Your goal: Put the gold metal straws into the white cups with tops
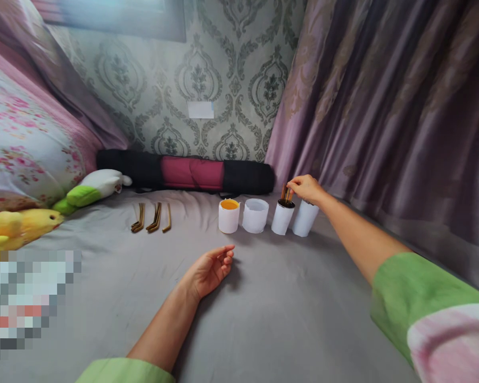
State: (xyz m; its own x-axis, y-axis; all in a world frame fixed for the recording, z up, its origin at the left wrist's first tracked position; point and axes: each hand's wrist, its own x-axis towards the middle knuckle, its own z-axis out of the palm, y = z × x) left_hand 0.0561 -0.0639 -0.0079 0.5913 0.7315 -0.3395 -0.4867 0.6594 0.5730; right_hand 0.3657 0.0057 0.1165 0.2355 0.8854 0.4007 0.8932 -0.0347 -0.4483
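My right hand (pixel 306 189) reaches over a white-wrapped cup (pixel 282 221) with a dark inside. Its fingers pinch the top of gold metal straws (pixel 286 193) standing in that cup; how many are gripped I cannot tell. Partly behind the hand is another tall white-wrapped cup (pixel 304 221). My left hand (pixel 212 270) lies on the grey sheet, palm turned sideways, fingers loosely bent and holding nothing. Beyond it stand a white cup with an orange inside (pixel 229 219) and a wide white cup (pixel 255 217). Bent gold straws lie at the left in two bunches (pixel 139 218) (pixel 155 218) and one single straw (pixel 167 219).
A black and maroon rolled bag (pixel 191 173) lies along the patterned wall. Plush toys (pixel 27 226) and a floral pillow (pixel 27 154) are at the left, near a blurred-out patch (pixel 24 303). Purple curtains (pixel 367 106) hang at the right. A grey sheet (pixel 287 319) covers the surface.
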